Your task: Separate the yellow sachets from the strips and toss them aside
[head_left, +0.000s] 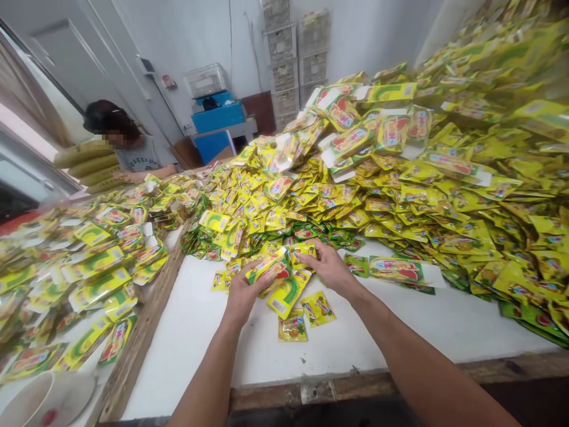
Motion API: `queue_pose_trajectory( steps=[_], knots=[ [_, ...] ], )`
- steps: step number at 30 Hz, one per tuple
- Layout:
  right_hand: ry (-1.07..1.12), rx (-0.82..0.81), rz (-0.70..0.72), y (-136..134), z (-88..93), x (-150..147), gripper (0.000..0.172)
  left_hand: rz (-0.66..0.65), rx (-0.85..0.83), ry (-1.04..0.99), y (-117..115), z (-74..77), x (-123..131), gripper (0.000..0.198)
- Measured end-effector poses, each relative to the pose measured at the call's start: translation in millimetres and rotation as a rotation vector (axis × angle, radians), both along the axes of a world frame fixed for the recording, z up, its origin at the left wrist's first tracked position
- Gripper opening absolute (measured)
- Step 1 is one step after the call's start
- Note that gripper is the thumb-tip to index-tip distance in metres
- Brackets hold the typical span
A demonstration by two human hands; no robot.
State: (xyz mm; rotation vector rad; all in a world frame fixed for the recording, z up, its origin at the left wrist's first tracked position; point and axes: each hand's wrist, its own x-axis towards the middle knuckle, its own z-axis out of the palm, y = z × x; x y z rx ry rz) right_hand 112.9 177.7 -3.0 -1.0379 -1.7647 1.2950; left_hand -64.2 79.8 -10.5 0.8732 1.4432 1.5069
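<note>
Near the middle of the white tabletop (355,338), my left hand (243,290) is closed on a yellow-green printed box (278,268). My right hand (326,267) pinches a small yellow sachet (303,254) at the right end of that box. Just below the hands lies another yellow box (288,295) with a green curve and a barcode. Two loose yellow sachets, one (318,309) to the right and one (292,327) nearer the front edge, rest on the white surface. A flat green box (395,270) lies right of my right hand.
A large heap of yellow sachets (400,201) rises behind and to the right. Beyond a wooden divider (142,326), many boxes (100,264) fill the left side, with a white bowl (26,403) in front. A person (133,148) sits at the back left.
</note>
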Motion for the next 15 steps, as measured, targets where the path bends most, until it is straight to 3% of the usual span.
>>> queue_pose_trajectory(
  steps=[4, 9, 15],
  knots=[
    [-0.107, 0.102, -0.022, 4, -0.7, 6, 0.023, 0.000, -0.018, -0.159, 5, -2.2, 1, 0.046],
    [-0.066, 0.040, 0.033, 3, -1.5, 5, 0.020, -0.008, -0.009, -0.269, 5, -3.1, 6, 0.042],
    [-0.032, 0.104, -0.157, -6, -2.9, -5, 0.026, -0.182, -0.002, -0.219, -3, 8.6, 6, 0.057]
  ],
)
